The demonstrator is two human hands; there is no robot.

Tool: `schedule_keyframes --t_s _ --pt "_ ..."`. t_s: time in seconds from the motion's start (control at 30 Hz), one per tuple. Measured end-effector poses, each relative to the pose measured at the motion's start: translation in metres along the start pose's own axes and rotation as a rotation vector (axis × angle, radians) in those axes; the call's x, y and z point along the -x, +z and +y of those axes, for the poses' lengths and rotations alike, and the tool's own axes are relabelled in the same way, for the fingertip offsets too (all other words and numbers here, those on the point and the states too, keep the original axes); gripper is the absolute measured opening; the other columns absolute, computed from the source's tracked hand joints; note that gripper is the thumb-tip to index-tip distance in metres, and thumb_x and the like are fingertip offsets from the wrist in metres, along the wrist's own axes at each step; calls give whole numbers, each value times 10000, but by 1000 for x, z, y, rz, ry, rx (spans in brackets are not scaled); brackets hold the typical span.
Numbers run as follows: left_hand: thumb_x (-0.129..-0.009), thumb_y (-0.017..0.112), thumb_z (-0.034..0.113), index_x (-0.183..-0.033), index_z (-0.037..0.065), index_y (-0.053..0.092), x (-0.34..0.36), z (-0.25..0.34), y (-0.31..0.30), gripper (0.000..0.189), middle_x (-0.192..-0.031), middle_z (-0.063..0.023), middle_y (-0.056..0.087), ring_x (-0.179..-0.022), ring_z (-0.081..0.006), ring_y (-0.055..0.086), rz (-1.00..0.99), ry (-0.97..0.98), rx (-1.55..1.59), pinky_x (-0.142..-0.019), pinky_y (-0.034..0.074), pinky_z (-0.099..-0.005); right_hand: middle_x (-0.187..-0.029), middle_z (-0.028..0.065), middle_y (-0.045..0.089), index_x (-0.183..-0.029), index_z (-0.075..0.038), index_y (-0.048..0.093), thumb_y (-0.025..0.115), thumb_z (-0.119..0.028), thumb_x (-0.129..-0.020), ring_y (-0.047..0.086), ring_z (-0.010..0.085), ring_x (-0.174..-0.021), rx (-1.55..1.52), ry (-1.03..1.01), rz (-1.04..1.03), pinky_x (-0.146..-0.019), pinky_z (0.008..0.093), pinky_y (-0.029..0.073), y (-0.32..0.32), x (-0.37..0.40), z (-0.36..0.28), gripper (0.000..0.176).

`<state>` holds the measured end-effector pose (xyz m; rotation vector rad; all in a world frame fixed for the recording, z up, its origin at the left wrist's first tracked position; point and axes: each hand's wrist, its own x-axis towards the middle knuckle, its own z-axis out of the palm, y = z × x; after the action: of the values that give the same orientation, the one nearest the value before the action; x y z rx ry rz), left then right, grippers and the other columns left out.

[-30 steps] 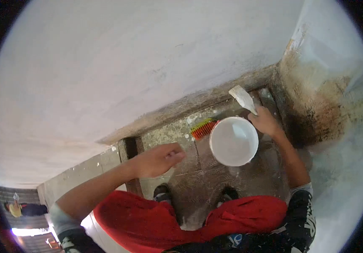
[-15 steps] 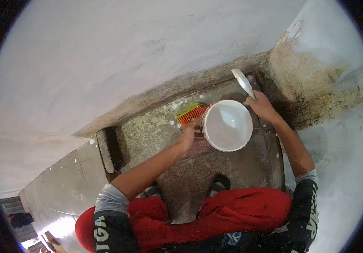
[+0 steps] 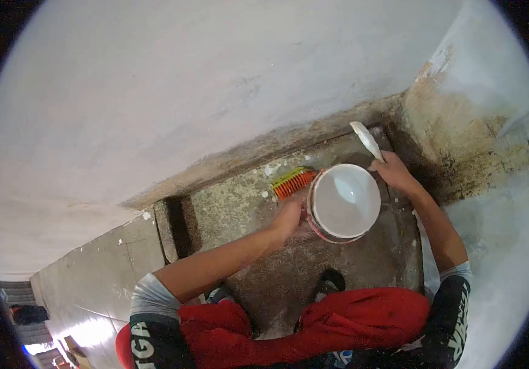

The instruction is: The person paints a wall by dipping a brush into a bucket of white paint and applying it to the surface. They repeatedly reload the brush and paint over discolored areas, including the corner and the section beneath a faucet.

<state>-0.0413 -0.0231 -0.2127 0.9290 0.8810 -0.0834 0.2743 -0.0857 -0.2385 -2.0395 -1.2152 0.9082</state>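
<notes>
A round bucket (image 3: 345, 206) stands in front of me, its inside pale, with whitish liquid in it. My left hand (image 3: 291, 215) grips the bucket's left side, with its fingers partly hidden behind the wall. Just right of the rim, my right hand (image 3: 394, 172) is closed around a paintbrush (image 3: 367, 140). The paintbrush's white end points up and left, toward the wall. Beyond my left hand lies a scrubbing brush (image 3: 293, 182) with orange bristles and a yellow-green back, close to the bucket but not held.
A white-grey wall (image 3: 184, 104) rises ahead, stained brown along its base. Another stained wall (image 3: 473, 141) meets it at the right corner. Paint spots mark the concrete ledge (image 3: 224, 203). A raised block (image 3: 167, 230) borders it at left. My red-trousered legs (image 3: 363, 317) are below.
The view has shifted, so everything sits lower and farther right. The bucket is slightly tilted, showing more of its lower side. Both hands keep their holds.
</notes>
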Motion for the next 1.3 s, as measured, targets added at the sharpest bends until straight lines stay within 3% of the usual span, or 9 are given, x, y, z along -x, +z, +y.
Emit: schedule_keyframes --t_s 0.07,0.4,0.6,0.67,0.77,0.9,1.03,1.17,1.3 --pt "-988 295 496 -1301 145 514 -7 -7 6 518 -1137 -142 604 -1066 -259 598 139 7 190 -935 500 -465 -714 88 608 -901 37 640 561 -209 -839 569 199 -666 11 -2 -4 -627 382 456 -2 6 -2 266" --pt "-992 359 449 -1283 63 512 -22 -27 13 507 -1192 -123 582 -988 -233 590 201 61 174 -873 513 -445 -720 71 586 -923 42 638 575 -245 -843 540 183 -686 -57 187 -94 -637 354 428 -8 10 3 304" --pt "-990 390 421 -1285 5 507 -25 -36 20 523 -1248 -164 553 -1020 -238 587 379 215 15 -794 539 -425 -705 59 571 -891 35 619 570 -226 -843 528 171 -674 1 119 -87 -624 355 419 -14 10 21 270" --pt "-1000 371 407 -1270 5 525 -15 -35 15 508 -1187 -169 593 -893 -250 629 399 299 -138 -714 549 -426 -724 69 583 -903 32 608 570 -214 -844 555 179 -676 -23 149 -103 -627 355 444 -12 16 9 256" --pt "-1009 336 411 -1216 18 561 23 -16 -4 498 -1015 -152 651 -724 -243 640 179 191 13 -669 543 -422 -782 97 614 -938 30 590 583 -193 -849 619 209 -699 -111 201 -193 -646 360 506 -6 34 -26 240" --pt "-1017 225 486 -1114 20 588 86 4 -47 599 -811 -148 645 -645 -218 617 197 -29 -37 -679 521 -428 -884 142 651 -965 43 572 634 -125 -848 689 273 -770 -479 313 -518 -706 395 586 20 48 -51 214" --pt "-982 247 590 -984 -43 610 130 -8 -82 730 -803 -179 633 -679 -286 604 214 -157 31 -775 478 -483 -915 156 666 -1008 53 565 646 -47 -840 695 280 -811 -500 162 -619 -744 395 589 76 76 -52 212" --pt "-967 289 613 -1017 -55 619 145 -42 -117 747 -854 -189 631 -749 -306 603 230 -189 71 -827 450 -524 -938 168 675 -1075 69 537 623 8 -838 695 260 -850 -312 -14 -625 -779 379 579 114 95 -62 259" --pt "-965 318 573 -1083 -42 602 137 -72 -140 687 -934 -195 626 -776 -302 616 249 -242 117 -709 487 -489 -1025 153 669 -1152 36 517 607 -8 -846 674 230 -945 -219 -10 -674 -846 362 544 132 108 -67 322"
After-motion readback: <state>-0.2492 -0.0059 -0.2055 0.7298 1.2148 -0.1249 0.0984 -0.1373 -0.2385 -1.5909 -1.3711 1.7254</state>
